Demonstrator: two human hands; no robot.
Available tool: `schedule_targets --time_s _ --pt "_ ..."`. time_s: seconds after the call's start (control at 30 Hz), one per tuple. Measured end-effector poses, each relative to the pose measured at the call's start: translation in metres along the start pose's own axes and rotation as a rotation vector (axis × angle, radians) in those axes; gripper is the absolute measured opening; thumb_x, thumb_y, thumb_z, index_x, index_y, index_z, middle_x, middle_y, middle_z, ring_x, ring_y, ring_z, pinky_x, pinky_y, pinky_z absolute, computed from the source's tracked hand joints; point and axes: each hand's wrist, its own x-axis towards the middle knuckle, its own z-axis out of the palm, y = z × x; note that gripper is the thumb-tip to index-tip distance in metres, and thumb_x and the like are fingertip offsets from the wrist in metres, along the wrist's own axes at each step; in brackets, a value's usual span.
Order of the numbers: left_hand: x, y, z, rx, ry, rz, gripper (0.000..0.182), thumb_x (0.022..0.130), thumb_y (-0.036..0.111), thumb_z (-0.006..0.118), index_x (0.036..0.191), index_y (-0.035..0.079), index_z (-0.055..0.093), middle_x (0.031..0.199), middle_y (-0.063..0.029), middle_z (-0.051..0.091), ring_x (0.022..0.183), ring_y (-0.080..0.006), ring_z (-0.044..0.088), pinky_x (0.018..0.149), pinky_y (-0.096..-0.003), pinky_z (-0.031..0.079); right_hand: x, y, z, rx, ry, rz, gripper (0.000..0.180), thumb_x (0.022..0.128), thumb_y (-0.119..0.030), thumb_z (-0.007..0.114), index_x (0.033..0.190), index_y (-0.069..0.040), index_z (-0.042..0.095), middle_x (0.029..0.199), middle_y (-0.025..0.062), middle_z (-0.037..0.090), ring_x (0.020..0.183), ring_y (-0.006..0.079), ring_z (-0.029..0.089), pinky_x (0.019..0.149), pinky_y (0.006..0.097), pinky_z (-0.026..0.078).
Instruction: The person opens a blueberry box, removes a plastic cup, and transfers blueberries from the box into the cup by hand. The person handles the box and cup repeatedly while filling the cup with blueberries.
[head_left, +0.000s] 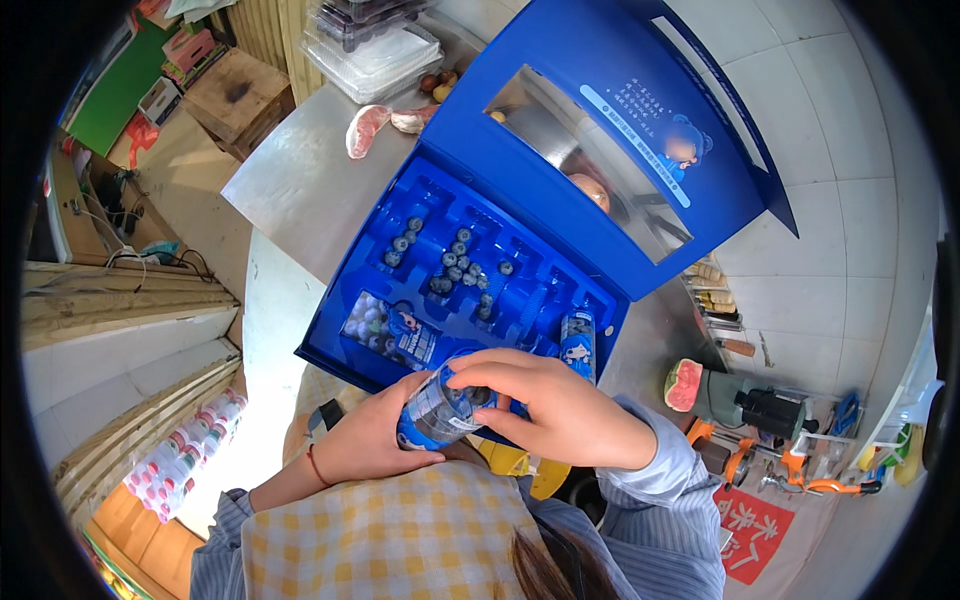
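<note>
My left hand (375, 435) is closed around a clear plastic tube of blueberries (439, 420) with a blue printed label, tilted in front of my apron. The fingertips of my right hand (555, 409) are at the tube's upper end; whether they hold a berry there I cannot tell. Just beyond my hands lies an open blue gift box (337, 300) with a moulded blue insert. Loose blueberries (461, 262) sit in its recesses. A second labelled tube (577, 345) stands in the insert's right end. A card with a blueberry picture (386, 326) lies at the near left.
The raised windowed lid (525, 150) leans towards the tiled wall. Clear clamshell boxes (375, 60) and peeled pomelo pieces (367, 129) are on the steel counter (300, 172) at the back left. A cut watermelon (683, 385) and an orange-handled tool (795, 469) are at the right.
</note>
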Motion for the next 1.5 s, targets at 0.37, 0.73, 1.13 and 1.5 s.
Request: schedule_targets --time_s 0.37,0.73,1.13,1.5 --pt "-0.003 0.002 -0.003 0.037 -0.014 0.041 0.083 0.073 0.025 0.084 0.14 0.004 0.041 0.132 -0.0187 0.053 0.121 -0.0348 0.054 0.104 -0.0397 0.043 0.035 0.132 -0.031 -0.519 0.323 0.266 0.009 0.082 -0.008 0.066 0.09 -0.006 0.07 0.087 0.0133 0.068 0.078 0.0309 0.067 0.068 0.0398 0.054" --pt "-0.013 -0.007 -0.007 0.074 -0.008 0.004 0.082 0.073 0.026 0.084 0.14 0.005 0.042 0.135 -0.0192 0.051 0.124 -0.0364 0.051 0.106 -0.041 0.042 0.061 0.215 -0.003 -1.028 0.134 0.198 0.009 0.075 -0.01 0.065 0.081 -0.005 0.07 0.079 0.0099 0.069 0.074 0.026 0.067 0.063 0.0358 0.055" --pt "-0.005 0.001 -0.011 0.063 -0.02 0.015 0.083 0.073 0.026 0.085 0.14 0.003 0.042 0.135 -0.0192 0.051 0.125 -0.035 0.051 0.107 -0.0398 0.041 0.021 0.152 -0.04 0.958 -0.017 0.419 0.03 0.095 -0.018 0.058 0.114 0.004 0.064 0.092 0.0105 0.068 0.079 0.016 0.066 0.061 0.022 0.051" --pt "-0.009 -0.005 -0.009 0.048 -0.016 0.005 0.083 0.072 0.025 0.085 0.14 0.003 0.042 0.135 -0.0194 0.05 0.125 -0.0357 0.05 0.107 -0.0405 0.041 0.024 0.216 -0.027 0.972 0.167 0.549 0.026 0.087 -0.022 0.064 0.101 0.0 0.066 0.095 0.0129 0.069 0.081 0.0243 0.066 0.064 0.0325 0.05"
